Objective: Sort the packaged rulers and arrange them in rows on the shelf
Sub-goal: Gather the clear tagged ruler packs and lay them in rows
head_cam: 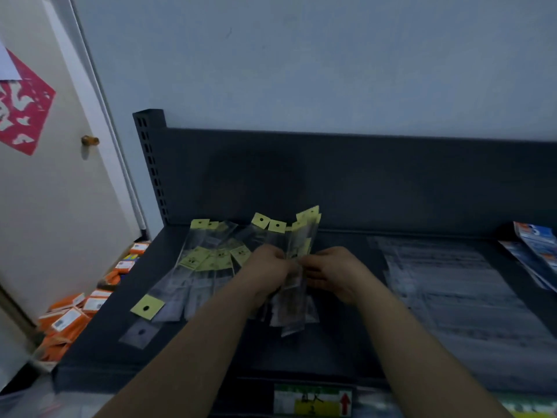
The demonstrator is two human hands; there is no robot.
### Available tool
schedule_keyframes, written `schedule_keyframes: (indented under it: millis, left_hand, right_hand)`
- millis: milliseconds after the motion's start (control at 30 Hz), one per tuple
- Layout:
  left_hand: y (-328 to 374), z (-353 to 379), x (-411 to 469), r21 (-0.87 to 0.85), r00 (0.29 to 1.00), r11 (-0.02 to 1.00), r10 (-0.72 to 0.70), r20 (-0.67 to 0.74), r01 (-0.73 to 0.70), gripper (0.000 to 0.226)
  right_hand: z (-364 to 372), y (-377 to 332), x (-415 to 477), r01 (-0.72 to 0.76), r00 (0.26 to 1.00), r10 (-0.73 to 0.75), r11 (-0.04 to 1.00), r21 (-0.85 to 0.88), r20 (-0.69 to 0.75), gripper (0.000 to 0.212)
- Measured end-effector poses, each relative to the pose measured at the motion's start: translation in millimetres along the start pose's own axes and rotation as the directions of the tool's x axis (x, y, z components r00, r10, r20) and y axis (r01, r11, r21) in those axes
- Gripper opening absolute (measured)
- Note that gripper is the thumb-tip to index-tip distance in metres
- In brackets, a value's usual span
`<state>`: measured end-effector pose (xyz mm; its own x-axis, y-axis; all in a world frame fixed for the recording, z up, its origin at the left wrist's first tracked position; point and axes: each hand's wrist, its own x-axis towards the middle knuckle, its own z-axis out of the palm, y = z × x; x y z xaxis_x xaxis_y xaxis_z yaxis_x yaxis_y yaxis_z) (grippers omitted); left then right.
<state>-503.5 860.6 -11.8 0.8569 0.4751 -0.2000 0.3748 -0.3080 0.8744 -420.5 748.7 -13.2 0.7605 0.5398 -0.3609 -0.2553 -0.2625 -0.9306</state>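
A bunch of packaged rulers (297, 248) in clear sleeves with yellow header cards stands fanned above the dark shelf (126, 315). My left hand (266, 271) grips the bunch from the left. My right hand (331, 271) pinches it from the right at the same height. Several more packaged rulers (196, 267) lie overlapped and askew on the shelf to the left of my hands. One clear sleeve (140, 333) lies near the front left edge. A row of clear packages (446, 285) lies flat on the right half of the shelf.
Blue-and-white packages (536, 245) lean at the far right of the shelf. Orange boxes (75, 312) are piled on the floor to the left, beside a door (60, 191). The shelf's back panel (331, 176) rises behind the rulers.
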Motion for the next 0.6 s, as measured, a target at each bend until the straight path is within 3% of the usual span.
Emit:
schedule_keyframes:
  millis: [200, 500, 600]
  left_hand:
    - [-5.6, 4.1, 0.5, -0.203, 0.999, 0.978, -0.031, 0.040, 0.039, 0.014]
    - [12.9, 24.7, -5.9, -0.367, 0.997, 0.930, 0.056, 0.058, -0.031, 0.036]
    - [18.0, 31.3, -5.4, -0.345, 0.993, 0.934, 0.056, -0.105, -0.089, 0.025]
  right_hand:
    - [4.4, -3.5, 3.4, -0.012, 0.998, -0.010, 0.947, -0.321, -0.065, 0.017]
    - [-21.0, -12.4, 16.3, 0.046, 0.998, -0.034, 0.974, -0.222, 0.058, 0.023]
    - [-46.1, -24.0, 12.3, 0.073, 0.979, -0.044, 0.988, -0.138, 0.199, 0.022]
